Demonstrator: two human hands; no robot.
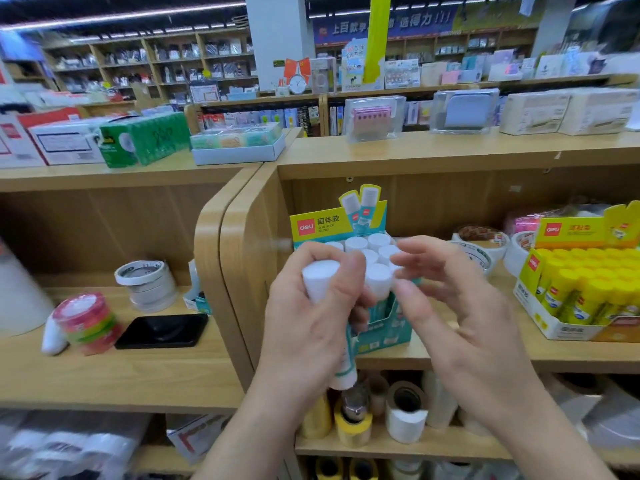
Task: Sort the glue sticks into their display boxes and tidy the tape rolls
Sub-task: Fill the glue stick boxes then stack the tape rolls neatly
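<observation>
Glue stick [320, 280] upright in my left hand [304, 327], white cap on top, the teal-printed barrel running down through my curled fingers and thumb and its base poking out below my palm. Head view, stationery aisle: I hold it just in front of the teal display box [388, 332] on the wooden shelf [485, 355]. That box's rows of matching white caps [356, 243] show above my knuckles. My right hand [460, 317] hovers beside the box, fingers apart and loosely bent, gripping nothing. Well apart to the right stands the yellow display box [561, 329], packed with yellow-capped sticks [581, 268]. Between the two boxes several tape rolls [479, 235] lean unevenly toward the back of the shelf.

White cap and teal label match the teal box, so I judge that is this stick's home, not the yellow one. To seat it well I should first find the free slot, which my hands hide from view. My free right hand can steady the box's front wall so the light card does not slide back. Then I should lower the stick base first, straight down, until its cap sits level with its neighbours. Pushing in at an angle risks knocking nearby sticks askew. The tape rolls are not yet tidied.
</observation>
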